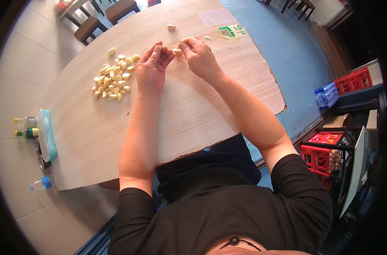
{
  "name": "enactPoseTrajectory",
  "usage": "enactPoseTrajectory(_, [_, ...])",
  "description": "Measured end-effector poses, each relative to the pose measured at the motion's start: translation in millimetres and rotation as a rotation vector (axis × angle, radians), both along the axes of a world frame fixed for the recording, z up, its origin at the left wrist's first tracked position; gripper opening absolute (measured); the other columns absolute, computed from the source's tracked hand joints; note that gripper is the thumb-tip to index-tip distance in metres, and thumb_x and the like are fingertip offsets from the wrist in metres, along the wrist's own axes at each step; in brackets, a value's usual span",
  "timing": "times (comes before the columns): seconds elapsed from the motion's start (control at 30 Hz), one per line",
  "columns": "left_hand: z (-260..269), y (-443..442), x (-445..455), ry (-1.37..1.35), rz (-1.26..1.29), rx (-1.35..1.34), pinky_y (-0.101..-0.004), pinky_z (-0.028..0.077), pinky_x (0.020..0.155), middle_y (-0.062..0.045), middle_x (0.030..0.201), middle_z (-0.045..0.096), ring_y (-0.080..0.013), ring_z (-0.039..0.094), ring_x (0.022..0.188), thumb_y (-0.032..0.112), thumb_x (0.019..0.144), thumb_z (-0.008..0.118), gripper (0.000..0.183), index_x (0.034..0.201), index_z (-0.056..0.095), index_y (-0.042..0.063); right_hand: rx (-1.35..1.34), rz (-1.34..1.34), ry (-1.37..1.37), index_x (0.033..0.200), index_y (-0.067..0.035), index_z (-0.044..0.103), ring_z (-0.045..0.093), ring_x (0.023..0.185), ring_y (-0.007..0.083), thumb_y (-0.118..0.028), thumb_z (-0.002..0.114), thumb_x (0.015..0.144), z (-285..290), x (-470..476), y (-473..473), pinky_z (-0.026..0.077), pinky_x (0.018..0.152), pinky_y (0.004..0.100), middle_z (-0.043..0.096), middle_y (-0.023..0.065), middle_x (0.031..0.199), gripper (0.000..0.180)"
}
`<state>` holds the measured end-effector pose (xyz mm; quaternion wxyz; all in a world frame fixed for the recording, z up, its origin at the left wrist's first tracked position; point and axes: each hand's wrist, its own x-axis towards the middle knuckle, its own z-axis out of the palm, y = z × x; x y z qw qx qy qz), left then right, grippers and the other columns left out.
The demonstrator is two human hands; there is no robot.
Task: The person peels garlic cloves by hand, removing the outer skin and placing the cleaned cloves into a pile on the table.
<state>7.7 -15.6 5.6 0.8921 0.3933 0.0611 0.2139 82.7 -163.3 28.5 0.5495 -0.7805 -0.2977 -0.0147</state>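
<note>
My left hand (152, 65), palm turned up, pinches a small pale piece, apparently a garlic clove (160, 47), between thumb and fingers. To its right, my right hand (200, 55) has thumb and fingertips pressed together; whether something is between them cannot be made out. Between the hands, garlic pieces with papery skin (178, 53) lie on the wooden-topped table (193, 111). A pile of peeled garlic cloves (112, 78) spreads left of my left hand. One unpeeled-looking clove or piece of garlic (171, 27) sits beyond the hands.
A translucent sheet (216, 17) and a green-and-white sticker (232, 31) lie at the far right. A teal box (47, 135), sauce bottles (26, 133) and a water bottle (43, 183) stand along the left edge. Red crates (321, 156) stand off the table's right side, stools (89, 28) beyond it.
</note>
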Motion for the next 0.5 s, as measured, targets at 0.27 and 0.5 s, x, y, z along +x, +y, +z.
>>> enactPoseTrajectory(0.27, [5, -11, 2, 0.069, 0.077, 0.268, -0.0339, 0.063, 0.080, -0.013, 0.095, 0.069, -0.0188, 0.070, 0.084, 0.003, 0.098, 0.062, 0.022, 0.118, 0.062, -0.006, -0.276, 0.025, -0.128, 0.094, -0.002, 0.069, 0.070, 0.084, 0.0302, -0.022, 0.063, 0.097, 15, 8, -17, 0.054, 0.077, 0.0386, 0.072, 0.0137, 0.090, 0.021])
enactPoseTrajectory(0.5, [11, -23, 1, 0.152, 0.143, 0.484, -0.0304, 0.063, 0.078, -0.014, 0.099, 0.070, -0.0184, 0.071, 0.087, 0.000, 0.096, 0.064, 0.016, 0.110, 0.064, -0.007, -0.186, 0.082, -0.144, 0.101, -0.004, 0.074, 0.073, 0.083, 0.0248, -0.020, 0.067, 0.094, 6, 17, -18, 0.056, 0.077, 0.0352, 0.075, 0.0120, 0.088, 0.018])
